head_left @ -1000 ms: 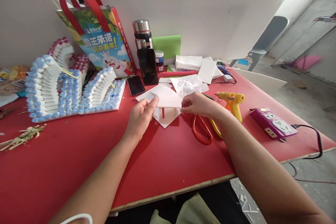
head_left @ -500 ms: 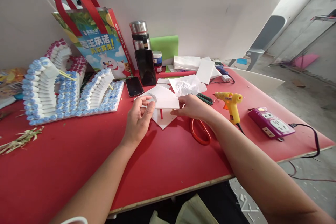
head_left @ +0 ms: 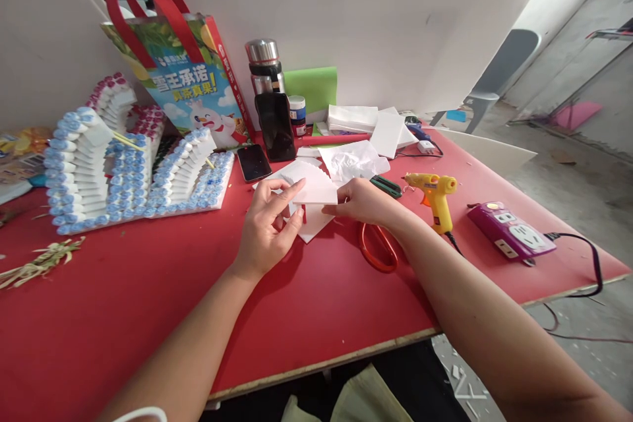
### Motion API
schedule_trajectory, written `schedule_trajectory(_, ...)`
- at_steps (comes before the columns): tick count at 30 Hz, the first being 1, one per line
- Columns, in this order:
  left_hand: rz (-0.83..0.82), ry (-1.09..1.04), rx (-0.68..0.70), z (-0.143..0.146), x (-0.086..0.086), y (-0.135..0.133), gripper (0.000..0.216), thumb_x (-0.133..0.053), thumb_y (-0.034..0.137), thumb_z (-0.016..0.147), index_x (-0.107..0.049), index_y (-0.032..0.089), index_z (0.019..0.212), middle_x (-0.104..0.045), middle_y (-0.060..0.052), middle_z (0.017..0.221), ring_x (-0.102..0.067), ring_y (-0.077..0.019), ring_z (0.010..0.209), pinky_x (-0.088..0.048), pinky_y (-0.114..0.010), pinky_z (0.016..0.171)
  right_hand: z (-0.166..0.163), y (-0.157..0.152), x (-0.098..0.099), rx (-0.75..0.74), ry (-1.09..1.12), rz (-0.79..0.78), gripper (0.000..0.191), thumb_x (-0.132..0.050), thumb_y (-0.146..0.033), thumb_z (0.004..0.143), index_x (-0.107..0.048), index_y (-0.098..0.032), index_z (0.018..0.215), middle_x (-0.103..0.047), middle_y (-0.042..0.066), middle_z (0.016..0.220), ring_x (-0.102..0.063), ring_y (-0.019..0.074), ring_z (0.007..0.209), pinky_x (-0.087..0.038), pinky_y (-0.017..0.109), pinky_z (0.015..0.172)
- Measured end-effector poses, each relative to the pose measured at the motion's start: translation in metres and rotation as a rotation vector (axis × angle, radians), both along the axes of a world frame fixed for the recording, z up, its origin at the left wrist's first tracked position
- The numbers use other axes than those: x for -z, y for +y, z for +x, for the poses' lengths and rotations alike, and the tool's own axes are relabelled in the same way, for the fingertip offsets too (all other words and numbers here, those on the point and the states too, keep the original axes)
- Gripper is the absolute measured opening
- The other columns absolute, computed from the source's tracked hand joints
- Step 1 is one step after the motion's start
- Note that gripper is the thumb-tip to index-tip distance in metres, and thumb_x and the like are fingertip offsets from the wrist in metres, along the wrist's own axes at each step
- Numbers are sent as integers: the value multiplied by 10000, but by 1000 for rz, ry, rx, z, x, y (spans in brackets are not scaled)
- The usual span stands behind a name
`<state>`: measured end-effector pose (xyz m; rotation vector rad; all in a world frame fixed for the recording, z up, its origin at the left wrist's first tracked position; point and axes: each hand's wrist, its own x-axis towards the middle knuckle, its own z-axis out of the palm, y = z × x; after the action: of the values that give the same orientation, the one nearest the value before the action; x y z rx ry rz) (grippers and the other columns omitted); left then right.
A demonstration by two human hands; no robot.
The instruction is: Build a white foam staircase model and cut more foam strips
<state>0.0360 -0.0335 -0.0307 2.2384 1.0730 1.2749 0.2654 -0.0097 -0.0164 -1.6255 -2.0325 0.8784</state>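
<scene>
A small white model sits on the red table (head_left: 316, 310) in front of the person, its upper panel (head_left: 320, 194) raised over a flat base board (head_left: 311, 232), with a red post (head_left: 304, 213) between them. The left hand (head_left: 264, 229) is at its left corner, forefinger over the panel and thumb lower, the two apart; whether they grip cannot be told. The right hand (head_left: 364, 200) curls at its right edge, fingertips partly hidden, so its hold cannot be told. Just behind the model lies a crumpled wrapper (head_left: 352, 161). A red handle loop (head_left: 378, 249) lies near the right hand, with a yellow glue gun (head_left: 438, 199) and a purple power strip (head_left: 512, 231) farther right. A phone (head_left: 254, 163) lies flat behind the left hand.
</scene>
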Motion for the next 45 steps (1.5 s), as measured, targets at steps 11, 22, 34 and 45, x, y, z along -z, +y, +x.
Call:
schedule_trajectory(11,0,4,27,1,1,1,411,-578,239,928,-643,289,1331,-511,-73,1167,-537,-97,718,-556,-245,649,0,-2,-4,-20,-23,-4,317,-691,-420,779,-660,-172,585,-536,-18,513,-429,108,509,-307,278,524)
schedule_trajectory(22,-32,1,8,-3,2,1,405,-533,297,964,-623,266,1357,-531,-88,1212,-588,-140,833,-567,-286,742,2,-4,-8,-40,-36,-13,239,-680,-374,772,-706,-172,646,-592,-8,557,-480,119,541,-330,272,530)
schedule_trajectory(34,188,53,128,-12,-9,5,445,-357,259,1022,-604,227,1391,-539,-58,1499,-380,-295,1456,-307,-538,1201,4,3,-4,315,273,457,276,-528,-326,917,-751,-173,863,-713,35,796,-603,154,698,-445,275,644)
schedule_trajectory(45,74,98,192,-13,-4,10,488,-271,257,1033,-644,248,1348,-612,-35,1424,-419,-303,1435,-333,-553,1165,0,6,7,303,301,535,227,-545,-243,929,-759,-194,991,-742,51,944,-659,163,801,-497,286,729)
